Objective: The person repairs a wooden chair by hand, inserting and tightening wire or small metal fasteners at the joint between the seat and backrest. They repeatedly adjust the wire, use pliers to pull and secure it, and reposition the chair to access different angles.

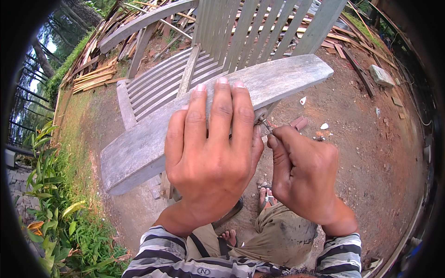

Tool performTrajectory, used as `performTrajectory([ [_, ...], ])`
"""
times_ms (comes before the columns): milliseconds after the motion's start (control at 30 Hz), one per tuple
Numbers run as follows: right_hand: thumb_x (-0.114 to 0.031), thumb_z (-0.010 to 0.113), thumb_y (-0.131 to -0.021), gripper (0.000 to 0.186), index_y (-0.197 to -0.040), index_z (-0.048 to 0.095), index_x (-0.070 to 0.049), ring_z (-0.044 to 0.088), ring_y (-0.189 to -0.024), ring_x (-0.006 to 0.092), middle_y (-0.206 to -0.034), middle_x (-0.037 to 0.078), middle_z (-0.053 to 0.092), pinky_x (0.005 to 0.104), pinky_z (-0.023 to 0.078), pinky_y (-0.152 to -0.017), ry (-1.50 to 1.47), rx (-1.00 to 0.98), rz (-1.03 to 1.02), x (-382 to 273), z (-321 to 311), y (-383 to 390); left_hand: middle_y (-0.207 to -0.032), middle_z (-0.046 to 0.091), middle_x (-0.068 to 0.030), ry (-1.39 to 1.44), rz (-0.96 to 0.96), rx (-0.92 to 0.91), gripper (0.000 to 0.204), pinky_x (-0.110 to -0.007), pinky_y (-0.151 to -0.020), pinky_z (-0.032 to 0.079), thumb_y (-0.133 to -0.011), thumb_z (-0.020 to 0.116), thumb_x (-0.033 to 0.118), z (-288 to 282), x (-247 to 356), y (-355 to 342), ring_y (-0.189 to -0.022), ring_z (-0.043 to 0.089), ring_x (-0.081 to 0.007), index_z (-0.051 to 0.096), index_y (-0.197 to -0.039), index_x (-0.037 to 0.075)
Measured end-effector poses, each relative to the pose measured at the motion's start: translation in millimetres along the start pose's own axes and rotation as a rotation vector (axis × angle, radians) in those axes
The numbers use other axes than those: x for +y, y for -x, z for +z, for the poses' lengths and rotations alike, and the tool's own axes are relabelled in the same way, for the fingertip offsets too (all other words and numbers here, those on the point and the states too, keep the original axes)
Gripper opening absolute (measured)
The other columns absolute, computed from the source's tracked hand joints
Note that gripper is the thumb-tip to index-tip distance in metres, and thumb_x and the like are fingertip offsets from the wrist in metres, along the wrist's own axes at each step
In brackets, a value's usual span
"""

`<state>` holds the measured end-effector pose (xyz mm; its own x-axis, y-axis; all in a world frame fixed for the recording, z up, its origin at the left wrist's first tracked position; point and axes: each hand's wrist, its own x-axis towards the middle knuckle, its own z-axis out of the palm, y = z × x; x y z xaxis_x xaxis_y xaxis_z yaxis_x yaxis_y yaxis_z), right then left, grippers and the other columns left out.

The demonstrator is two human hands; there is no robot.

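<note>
A weathered grey wooden armrest (134,150) of a slatted bench crosses the view in front of me. Across its top lies my left hand (211,143), fingers stretched to the far edge and the thumb down against the near side, holding it. Just right of that thumb, my right hand (301,162) is closed in a pinch, palm side turned inward. Between its thumb and forefinger is a small, thin metal piece (265,124) at the underside of the armrest. What kind of piece it is, I cannot make out. The slatted seat (160,83) and backrest (250,34) extend behind the armrest.
Piles of loose wooden strips (95,76) lie beyond the bench. A dark plank (359,72) and a pale block (381,75) rest on the dirt at the right. Leafy plants (58,222) border the left. Below are my sandalled feet (266,197).
</note>
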<state>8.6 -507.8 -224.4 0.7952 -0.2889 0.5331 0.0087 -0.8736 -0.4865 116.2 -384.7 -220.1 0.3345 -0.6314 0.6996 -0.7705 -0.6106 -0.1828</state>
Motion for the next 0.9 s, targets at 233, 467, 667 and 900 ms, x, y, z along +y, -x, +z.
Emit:
performTrajectory([
  [233, -0.009, 0.062, -0.099, 0.022, -0.084, 0.068, 0.007, 0.059, -0.068, 0.0119, -0.073, 0.008, 0.068, 0.0297, 0.047, -0.064, -0.453, -0.054, 0.397, -3.9, -1.6, -3.5, -0.126, 0.071, -0.0114, 0.043, -0.008, 0.009, 0.055, -0.043, -0.097, 0.051, -0.08, 0.08, 0.031, -3.1, -0.2, 2.6, -0.116, 0.067, -0.0311, 0.071, -0.128, 0.006],
  [467, -0.008, 0.062, -0.096, 0.018, -0.085, 0.069, 0.006, 0.06, -0.065, 0.0243, -0.071, 0.015, 0.067, 0.0367, 0.048, -0.063, -0.328, -0.095, 0.436, -14.5, -5.4, -12.7, -0.12, 0.075, -0.0044, 0.065, -0.006, 0.135, 0.039, -0.036, -0.094, 0.05, -0.085, 0.073, 0.034, 7.9, -3.9, 5.5, -0.113, 0.07, -0.0236, 0.075, -0.118, 0.014],
  [667, -0.009, 0.059, -0.09, 0.02, -0.079, 0.069, 0.003, 0.068, -0.074, 0.0463, -0.072, 0.026, 0.066, 0.0557, 0.051, -0.071, -0.213, -0.01, 0.338, -16.2, -3.5, -8.3, -0.116, 0.077, 0.0076, 0.185, 0.141, 0.257, 0.014, -0.029, -0.086, 0.043, -0.091, 0.07, 0.026, 14.6, -2.7, 3.8, -0.111, 0.071, -0.0145, 0.076, -0.104, 0.026],
  [900, -0.009, 0.061, -0.086, 0.014, -0.081, 0.067, 0.002, 0.067, -0.073, 0.0463, -0.074, 0.025, 0.067, 0.0553, 0.052, -0.07, -0.264, -0.047, 0.327, -0.2, -5.2, -5.2, -0.114, 0.079, 0.0111, 0.173, 0.152, 0.229, 0.008, -0.029, -0.09, 0.038, -0.096, 0.069, 0.02, 22.2, 11.3, 1.8, -0.111, 0.071, -0.0128, 0.072, -0.091, 0.025],
])
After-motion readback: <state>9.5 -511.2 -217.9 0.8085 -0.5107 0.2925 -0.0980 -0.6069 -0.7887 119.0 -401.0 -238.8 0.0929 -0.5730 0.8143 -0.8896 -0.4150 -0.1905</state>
